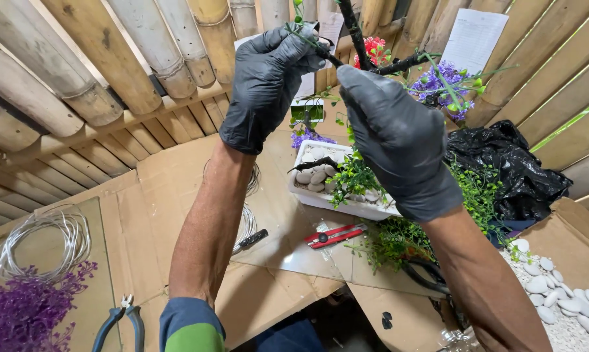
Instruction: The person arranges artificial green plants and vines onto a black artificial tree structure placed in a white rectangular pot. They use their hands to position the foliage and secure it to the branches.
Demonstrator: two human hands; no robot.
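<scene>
Cardboard floor (177,195), two gloved hands, one branch (353,29)

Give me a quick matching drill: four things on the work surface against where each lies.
Things:
1. pliers
2. red cutter
3. white pebbles
4. black bag

Places:
A. far right, against the bamboo wall
B. bottom left, beside the purple flowers
C. middle, in front of the white planter
D. bottom right, on cardboard

Pairs: 1-B, 2-C, 3-D, 4-A
</scene>
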